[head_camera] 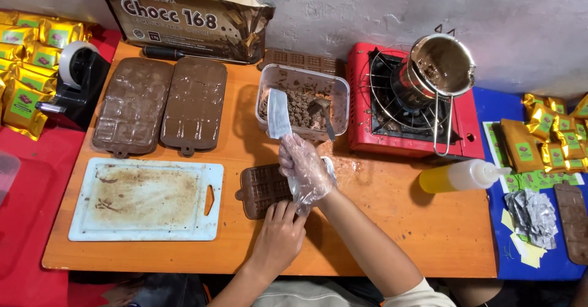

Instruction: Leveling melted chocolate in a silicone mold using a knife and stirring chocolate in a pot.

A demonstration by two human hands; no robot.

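My right hand (304,171), in a clear plastic glove, grips a cleaver (278,114) whose broad blade points up and away, over the front wall of a clear tub (340,95) of chopped chocolate pieces. A spoon (323,114) lies in that tub. My bare left hand (279,236) rests fingers down on the near edge of a small brown chocolate mould (260,190) lying flat on the orange table (380,233). The gloved hand partly covers the mould's right end.
A stained white cutting board (147,200) lies left of the mould, two large filled brown moulds (160,106) behind it. A red gas stove (411,102) with a metal pot (442,65) sits right. A yellow squeeze bottle (460,176), tape dispenser (76,77), gold packets (27,56) surround.
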